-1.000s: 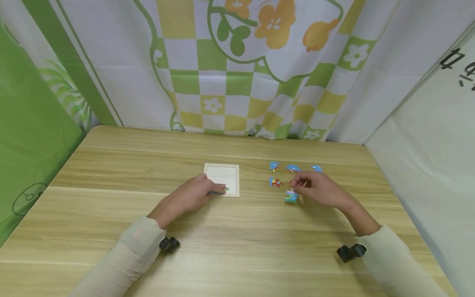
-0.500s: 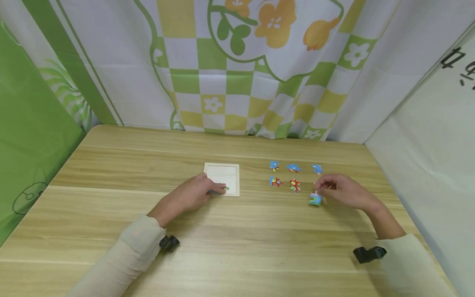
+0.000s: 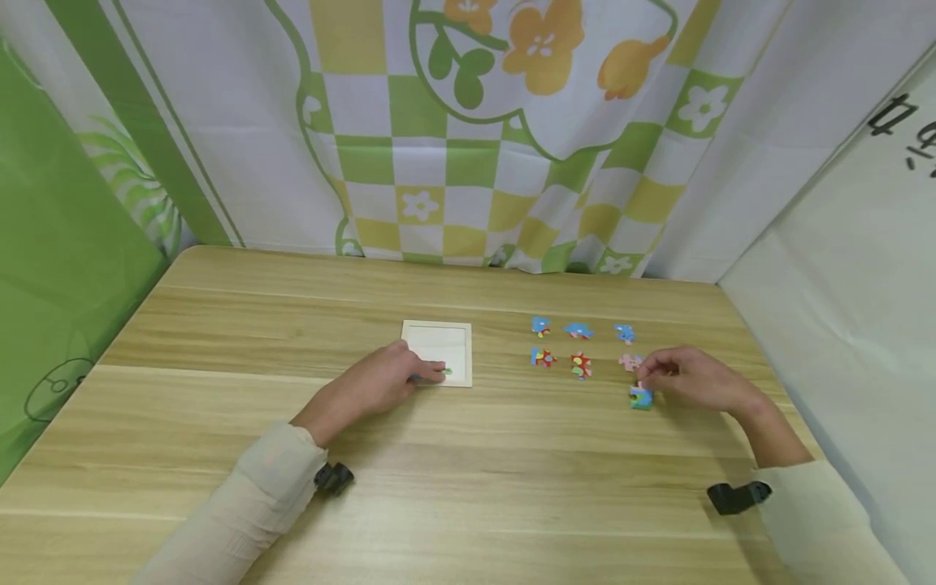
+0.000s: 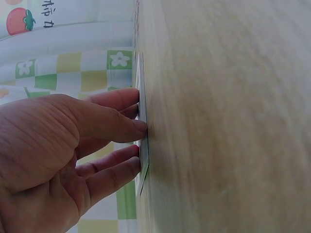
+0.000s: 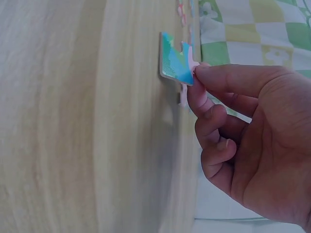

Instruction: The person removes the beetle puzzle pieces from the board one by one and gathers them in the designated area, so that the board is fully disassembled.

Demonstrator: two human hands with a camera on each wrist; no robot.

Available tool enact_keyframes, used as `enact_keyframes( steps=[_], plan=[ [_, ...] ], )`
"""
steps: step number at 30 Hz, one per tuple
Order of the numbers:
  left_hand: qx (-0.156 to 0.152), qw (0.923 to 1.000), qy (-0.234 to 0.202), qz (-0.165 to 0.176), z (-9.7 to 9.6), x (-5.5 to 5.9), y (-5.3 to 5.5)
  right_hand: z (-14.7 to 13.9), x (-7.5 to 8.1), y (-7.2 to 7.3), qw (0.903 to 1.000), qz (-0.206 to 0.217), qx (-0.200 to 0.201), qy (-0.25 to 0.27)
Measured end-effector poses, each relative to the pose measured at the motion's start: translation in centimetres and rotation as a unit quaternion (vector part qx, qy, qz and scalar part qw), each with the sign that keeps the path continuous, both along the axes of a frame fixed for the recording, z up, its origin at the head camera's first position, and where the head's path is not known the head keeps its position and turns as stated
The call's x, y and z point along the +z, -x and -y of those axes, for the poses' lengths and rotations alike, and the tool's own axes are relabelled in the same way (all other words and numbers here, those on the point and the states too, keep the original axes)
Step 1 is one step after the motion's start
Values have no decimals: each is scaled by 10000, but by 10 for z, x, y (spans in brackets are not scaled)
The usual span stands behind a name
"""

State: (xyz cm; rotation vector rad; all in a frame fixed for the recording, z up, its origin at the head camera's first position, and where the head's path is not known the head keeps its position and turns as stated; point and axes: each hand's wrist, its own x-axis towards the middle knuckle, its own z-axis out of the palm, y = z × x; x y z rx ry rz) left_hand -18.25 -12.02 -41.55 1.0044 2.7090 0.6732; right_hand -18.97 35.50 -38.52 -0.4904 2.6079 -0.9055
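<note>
A square wooden puzzle tray lies flat on the table. My left hand rests on its lower left corner, fingers extended over the inside; the left wrist view has the thumb against the tray's near edge. Bits of blue and green show beside and under the fingertips, mostly hidden. My right hand pinches a jigsaw piece, blue and green with a pink tab, between thumb and index finger, tilted and held off the table. Just behind it lies a pink jigsaw piece, partly covered by the fingers.
Several loose jigsaw pieces lie in two rows right of the tray, among them a red piece and a blue piece. A patterned curtain hangs behind the table's far edge. A white sheet stands at the right.
My right hand has moved right with the pinched jigsaw piece, from near the red piece to in front of the pink one, uncovering the red one. The left hand has stayed on the tray.
</note>
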Motion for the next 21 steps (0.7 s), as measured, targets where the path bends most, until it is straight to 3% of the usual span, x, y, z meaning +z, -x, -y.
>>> enact_keyframes(
  steps=[8,21],
  plan=[
    [68,9998,146,-103,0,3,-2,-6,-8,3,9997,190,-168,-65],
    [112,9999,93,-47,1,3,-3,-2,-17,3,9986,-112,-207,-467]
  ],
)
